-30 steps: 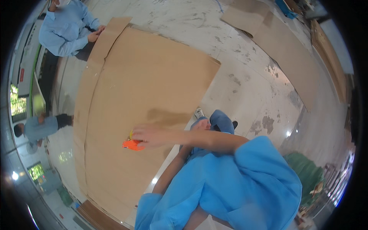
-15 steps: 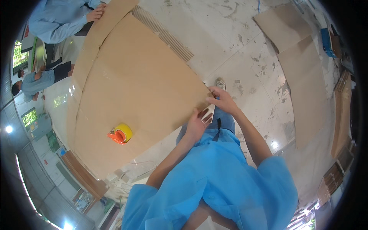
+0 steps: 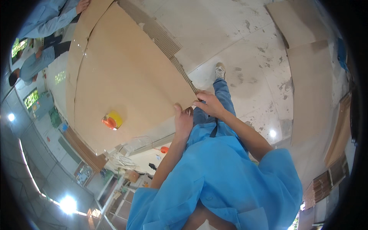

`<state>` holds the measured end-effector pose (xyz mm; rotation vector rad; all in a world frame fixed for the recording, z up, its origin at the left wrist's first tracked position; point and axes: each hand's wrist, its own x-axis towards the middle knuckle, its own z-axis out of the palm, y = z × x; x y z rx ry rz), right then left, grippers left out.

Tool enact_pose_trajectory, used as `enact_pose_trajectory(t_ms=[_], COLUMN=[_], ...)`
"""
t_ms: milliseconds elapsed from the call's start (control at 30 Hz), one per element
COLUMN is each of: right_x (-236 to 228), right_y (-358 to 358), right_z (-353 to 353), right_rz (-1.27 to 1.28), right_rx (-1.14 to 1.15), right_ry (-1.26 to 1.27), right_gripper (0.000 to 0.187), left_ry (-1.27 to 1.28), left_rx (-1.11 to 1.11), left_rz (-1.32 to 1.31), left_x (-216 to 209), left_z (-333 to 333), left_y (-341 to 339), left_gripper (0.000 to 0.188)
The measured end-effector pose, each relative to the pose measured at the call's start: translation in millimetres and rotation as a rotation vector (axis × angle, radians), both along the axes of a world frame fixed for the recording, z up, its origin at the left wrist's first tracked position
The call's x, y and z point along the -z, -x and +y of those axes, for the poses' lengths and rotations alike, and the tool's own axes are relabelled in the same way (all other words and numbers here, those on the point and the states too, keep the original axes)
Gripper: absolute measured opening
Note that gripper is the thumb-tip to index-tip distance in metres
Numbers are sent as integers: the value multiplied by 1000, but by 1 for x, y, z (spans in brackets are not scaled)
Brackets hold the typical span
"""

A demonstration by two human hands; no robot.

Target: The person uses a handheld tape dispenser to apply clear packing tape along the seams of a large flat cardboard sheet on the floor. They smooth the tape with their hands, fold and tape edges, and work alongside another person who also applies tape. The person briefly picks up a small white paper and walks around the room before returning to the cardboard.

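A large brown cardboard sheet (image 3: 126, 73) stretches from my hands to the far left. My right hand (image 3: 209, 104) is closed on its near right corner, the fingers pinching the edge. Close beside it, my left hand (image 3: 184, 122) holds the near edge, thumb on the upper face and fingers curled at the rim, partly hidden. On the sheet, left of my hands, rests an orange tape dispenser (image 3: 109, 122) with a yellow tape roll (image 3: 116, 118).
A co-worker's hand (image 3: 82, 5) touches the sheet's far left end. Another person (image 3: 36, 63) stands farther left. Flat cardboard pieces (image 3: 312, 80) lie on the stained pale floor (image 3: 245, 46) at the right. An orange object (image 3: 164, 150) lies below the sheet's near edge.
The sheet, with the tape dispenser on it, has shifted left in view, and my hands have moved left too. My left hand's spread fingers have curled in at the edge.
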<state>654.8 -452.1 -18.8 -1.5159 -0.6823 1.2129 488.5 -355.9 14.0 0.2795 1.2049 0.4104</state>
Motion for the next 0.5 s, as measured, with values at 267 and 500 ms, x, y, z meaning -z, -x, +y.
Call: enact_pose_trajectory(t_ms=[267,500], right_x=[11,41], right_y=[9,3], right_z=[18,52], right_rz=[-126,329], right_rx=[379,138], right_ry=[-24,148], right_gripper=[60,42], left_ry=[-30,-14], left_rx=[-22,-97], left_rz=[114,139], left_x=[-2,-2], left_z=[-3,-7], left_y=[-9,-12], left_gripper=[47,46])
